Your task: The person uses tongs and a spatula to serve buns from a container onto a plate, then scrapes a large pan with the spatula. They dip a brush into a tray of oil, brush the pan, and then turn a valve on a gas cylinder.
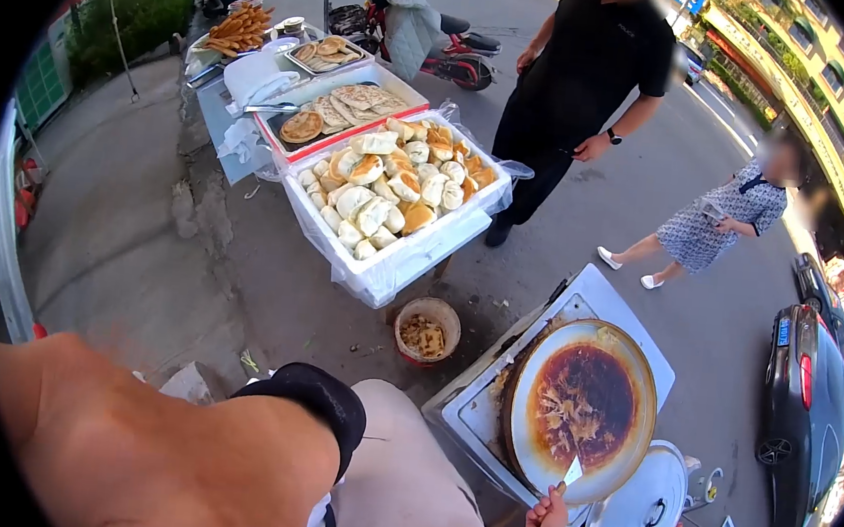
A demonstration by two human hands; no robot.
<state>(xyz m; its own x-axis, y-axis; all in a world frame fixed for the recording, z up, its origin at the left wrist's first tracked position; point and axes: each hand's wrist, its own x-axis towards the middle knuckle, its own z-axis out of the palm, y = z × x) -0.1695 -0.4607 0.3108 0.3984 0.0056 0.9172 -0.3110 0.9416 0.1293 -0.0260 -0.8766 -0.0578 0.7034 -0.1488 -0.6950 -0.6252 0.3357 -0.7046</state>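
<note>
Right hand (547, 523) gripping a spatula (574, 471) at a browned pan (544, 380)
Fingers closed round the handle, blade inside the pan's rim, lid (621, 517) right beside. Left arm (184, 454) looms huge, can't tell what the left hand's doing.

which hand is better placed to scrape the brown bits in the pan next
Probably the right: the right hand grips the spatula, with its blade over the near part of the pan, close to the brown bits. The left arm is well off to the other side.
</note>
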